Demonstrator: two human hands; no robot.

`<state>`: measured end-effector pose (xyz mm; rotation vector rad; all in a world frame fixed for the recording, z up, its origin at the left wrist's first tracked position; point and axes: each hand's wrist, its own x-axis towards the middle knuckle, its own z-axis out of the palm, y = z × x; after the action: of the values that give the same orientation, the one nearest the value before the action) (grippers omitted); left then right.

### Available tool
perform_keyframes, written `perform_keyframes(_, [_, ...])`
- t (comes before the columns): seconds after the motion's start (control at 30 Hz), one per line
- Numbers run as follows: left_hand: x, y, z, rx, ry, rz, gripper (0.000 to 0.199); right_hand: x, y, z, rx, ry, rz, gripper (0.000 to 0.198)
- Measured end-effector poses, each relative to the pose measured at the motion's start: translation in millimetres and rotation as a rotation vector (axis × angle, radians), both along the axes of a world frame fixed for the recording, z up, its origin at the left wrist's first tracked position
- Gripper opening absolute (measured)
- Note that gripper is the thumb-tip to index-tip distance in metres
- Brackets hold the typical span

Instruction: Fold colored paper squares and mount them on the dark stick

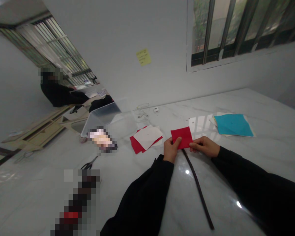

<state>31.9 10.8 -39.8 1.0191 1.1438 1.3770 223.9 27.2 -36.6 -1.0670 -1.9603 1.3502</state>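
Observation:
A small red square (pixel 183 135), paper or felt, is held up between my two hands over the table. My left hand (pixel 171 150) grips its lower left side with the thumb on the front face. At its lower right corner, my right hand (pixel 205 146) pinches the edge. A thin dark brown strip (pixel 199 188) runs from below the square toward the near table edge; whether it touches the square is hidden. To the left lie a white sheet (pixel 147 137) and red sheets (pixel 135 146), overlapping. A blue sheet (pixel 233 124) lies on pale sheets at the right.
On the marble-patterned table (pixel 127 196), scissors (pixel 89 164) and a blurred phone-like object (pixel 102 140) lie at left, near a clear plastic bin (pixel 105 116). A white cable (pixel 143 113) lies by the wall. Another person (pixel 55 88) sits at far left.

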Motion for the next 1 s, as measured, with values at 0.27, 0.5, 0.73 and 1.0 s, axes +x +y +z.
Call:
perform_keyframes(0.27, [-0.2, -0.2, 4.3, 0.008, -0.006, 0.015, 0.035, -0.5, 0.1, 1.3, 0.065, -0.004, -0.002, 0.048])
perform_keyframes(0.5, [4.4, -8.6, 13.0, 0.039, 0.143, -0.155, 0.033, -7.1, -3.5, 1.9, -0.087, 0.229, -0.125, 0.048])
perform_keyframes(0.73, [5.5, -10.6, 16.2, 0.044, 0.141, -0.176, 0.036, -7.9, -4.9, 3.8, -0.125, 0.256, -0.174, 0.046])
perform_keyframes(1.0, [5.0, -8.9, 12.6, 0.020, 0.110, -0.179, 0.039, -8.6, -5.4, 4.4, -0.105, 0.226, -0.196, 0.051])
